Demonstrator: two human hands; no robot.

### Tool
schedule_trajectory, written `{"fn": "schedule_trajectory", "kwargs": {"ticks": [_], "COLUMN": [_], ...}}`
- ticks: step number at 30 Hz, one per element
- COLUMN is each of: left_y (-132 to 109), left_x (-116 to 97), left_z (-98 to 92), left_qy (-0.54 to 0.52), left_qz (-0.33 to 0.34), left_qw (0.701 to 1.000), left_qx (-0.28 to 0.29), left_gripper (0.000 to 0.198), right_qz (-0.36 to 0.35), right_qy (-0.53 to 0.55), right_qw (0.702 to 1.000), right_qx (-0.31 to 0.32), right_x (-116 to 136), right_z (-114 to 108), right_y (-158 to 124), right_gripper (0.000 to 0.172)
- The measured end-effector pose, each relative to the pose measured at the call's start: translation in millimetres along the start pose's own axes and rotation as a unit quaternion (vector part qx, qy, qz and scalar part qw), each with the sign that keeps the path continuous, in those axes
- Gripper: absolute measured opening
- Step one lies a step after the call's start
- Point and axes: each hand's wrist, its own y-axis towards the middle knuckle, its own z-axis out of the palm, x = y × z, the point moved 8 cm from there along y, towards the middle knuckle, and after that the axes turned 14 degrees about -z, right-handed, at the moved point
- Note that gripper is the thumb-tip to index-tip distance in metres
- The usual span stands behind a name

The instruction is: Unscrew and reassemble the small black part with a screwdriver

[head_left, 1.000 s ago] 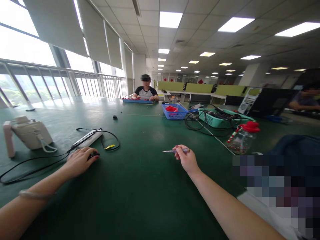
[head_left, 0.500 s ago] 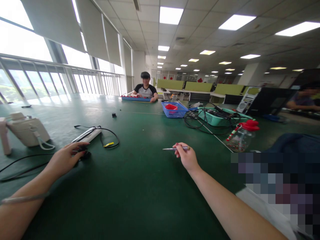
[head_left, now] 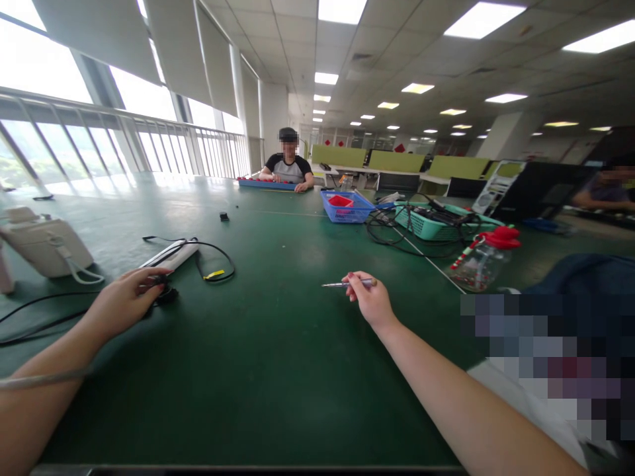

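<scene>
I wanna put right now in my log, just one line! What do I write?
left hand: holding black item, kind unclear | right hand: holding slim pen-like tool, tip leftward | surface: green table

1. The left hand [head_left: 122, 301], spread flatter a second ago, is now curling its thumb and fingers around the black object [head_left: 169, 292].
2. It is shifting leftward, the object moving along.
3. The table's near edge [head_left: 258, 467] is coming into view.
4. The pink item [head_left: 5, 274] is slipping partly out of view.
</scene>
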Motion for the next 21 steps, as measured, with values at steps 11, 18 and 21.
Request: {"fn": "schedule_trajectory", "kwargs": {"ticks": [11, 18, 21], "left_y": [4, 5, 2], "left_x": [6, 10, 6], "left_z": [6.9, 3.2, -2.5], "left_qy": [0.015, 0.034, 0.056], "left_qz": [0.043, -0.005, -0.018], "left_qw": [0.999, 0.998, 0.998], "left_qx": [0.029, 0.044, 0.031], "left_gripper": [0.047, 0.052, 0.055], "right_qz": [0.004, -0.014, -0.008], "right_qy": [-0.010, -0.027, -0.028], "right_qw": [1.000, 1.000, 1.000], "right_qx": [0.001, 0.005, 0.011], "right_x": [5, 6, 6], "right_z": [-3, -2, -1], "right_y": [0, 0, 0], "right_gripper": [0.039, 0.040, 0.039]}}
